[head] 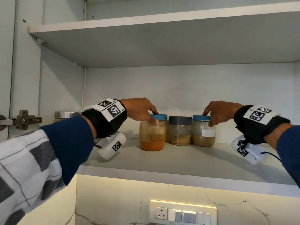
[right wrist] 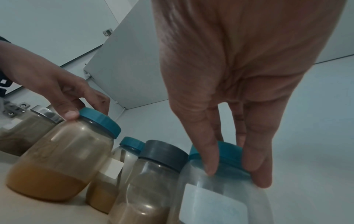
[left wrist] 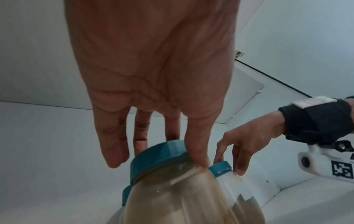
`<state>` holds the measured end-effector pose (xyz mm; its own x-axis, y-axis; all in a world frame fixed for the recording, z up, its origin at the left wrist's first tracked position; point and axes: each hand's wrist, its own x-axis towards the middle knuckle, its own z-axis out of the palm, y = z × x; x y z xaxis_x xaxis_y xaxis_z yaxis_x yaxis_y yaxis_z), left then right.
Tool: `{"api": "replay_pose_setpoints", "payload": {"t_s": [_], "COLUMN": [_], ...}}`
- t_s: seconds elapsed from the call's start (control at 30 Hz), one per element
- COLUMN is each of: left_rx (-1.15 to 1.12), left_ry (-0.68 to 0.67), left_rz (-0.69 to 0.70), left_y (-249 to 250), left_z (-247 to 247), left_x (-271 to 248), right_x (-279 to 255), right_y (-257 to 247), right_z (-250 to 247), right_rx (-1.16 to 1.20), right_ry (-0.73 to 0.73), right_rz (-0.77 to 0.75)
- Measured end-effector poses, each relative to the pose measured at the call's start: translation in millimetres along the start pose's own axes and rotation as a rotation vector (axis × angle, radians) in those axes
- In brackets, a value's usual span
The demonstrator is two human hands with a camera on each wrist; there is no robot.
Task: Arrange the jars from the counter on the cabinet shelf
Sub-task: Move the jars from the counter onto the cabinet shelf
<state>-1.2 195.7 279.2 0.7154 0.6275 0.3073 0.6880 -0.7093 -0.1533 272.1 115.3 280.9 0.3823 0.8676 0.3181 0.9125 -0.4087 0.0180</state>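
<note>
While both hands grip jars on the shelf, the scene reads so:

Cabinet: open, white, with a bare upper board at 12 o'clock in the head view.

Shelf: lower board, carrying every jar seen; the counter is out of view.

Progress: judged well along. At least five jars stand on the shelf; whether any wait below, I cannot tell. What seems left is nudging the outer two into line and letting go.

Steel-lid jar: at 9 o'clock of the group, apart from it, half hidden by the left arm.

Orange jar: left end, nearer the front edge than the rest, upright on the shelf, blue lid, orange powder low down, cloudy wall above.

Labelled jar: right end, blue lid, white label, tan powder.

Grey-lid jar: between those two, just beside each, brown powder.

Hidden jar: behind the orange one, blue lid and label, plain only from the right wrist.

Left hand: grasping the orange jar from above, fingers round the lid, thumb under it.

Right hand: grasping the labelled jar likewise at its lid.
</note>
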Motion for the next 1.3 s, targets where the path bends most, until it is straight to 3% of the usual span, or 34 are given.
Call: {"api": "replay_pose_setpoints", "payload": {"t_s": [0.43, 0.63, 0.97, 1.3], "left_rx": [-0.072, -0.078, 0.201, 0.142], "left_ry": [-0.007, -0.023, 0.048, 0.104], "left_rz": [-0.018, -0.032, -0.196, -0.199], "left_y": [1, -1, 13, 9], "left_z": [2, 5, 11, 17], "left_x": [1, 0, 10, 11], "right_x": [5, 6, -4, -6], "right_y": [-6, -13, -12, -14], "right_z": [0, 4, 3, 3], "right_rx": [0.085, 0.012, -0.048, -0.046], "right_ry": [-0.006, 0.039, 0.016, 0.008], "right_rz": [-0.053, -0.053, -0.052, -0.048]}}
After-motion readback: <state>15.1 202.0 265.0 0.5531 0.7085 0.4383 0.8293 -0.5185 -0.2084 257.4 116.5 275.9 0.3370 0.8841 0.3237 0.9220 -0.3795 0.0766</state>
